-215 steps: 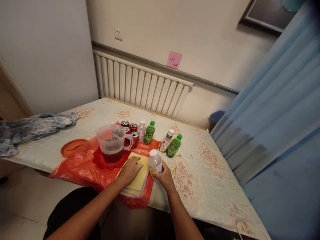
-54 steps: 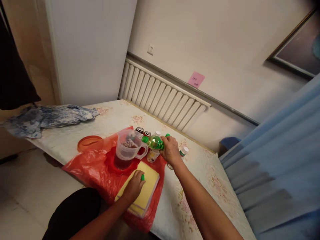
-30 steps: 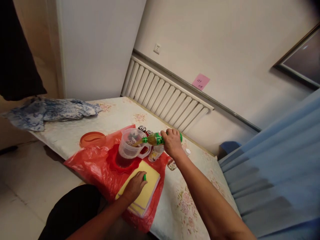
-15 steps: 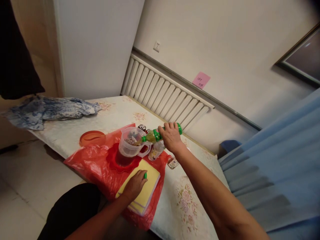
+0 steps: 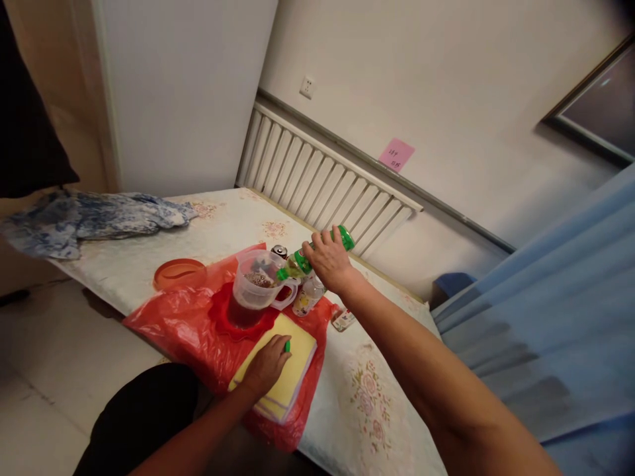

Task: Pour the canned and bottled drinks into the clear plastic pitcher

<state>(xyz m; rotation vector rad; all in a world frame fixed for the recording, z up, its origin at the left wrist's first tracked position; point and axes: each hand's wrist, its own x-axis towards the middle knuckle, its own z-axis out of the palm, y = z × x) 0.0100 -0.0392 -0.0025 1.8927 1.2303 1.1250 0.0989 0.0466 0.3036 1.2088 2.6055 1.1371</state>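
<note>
My right hand [image 5: 329, 260] is wrapped round a green bottle [image 5: 298, 262], which is tilted with its mouth at the rim of a clear pitcher [image 5: 253, 285]. Dark reddish-brown liquid with bubbles on top fills part of the pitcher, which stands on a red scalloped dish [image 5: 223, 320]. My left hand [image 5: 269, 362] rests over yellow cloths [image 5: 292, 360] and pinches a green cap [image 5: 287, 346]. A clear cup or jar [image 5: 308, 295] stands beside the pitcher's handle, with a dark can [image 5: 279, 251] behind.
Red plastic sheeting [image 5: 171, 325] lies beneath the items on the flowered tablecloth [image 5: 342, 396]. An orange-red lid [image 5: 179, 273] is at the left, near a blue-and-white cloth [image 5: 119, 215]. A small patterned object [image 5: 343, 319] lies to the right, and a radiator [image 5: 317, 175] is behind.
My right hand has risen slightly and moved left, and the green bottle is tipped more steeply. My left hand has stayed nearly still with the cap. The view has shifted slightly.
</note>
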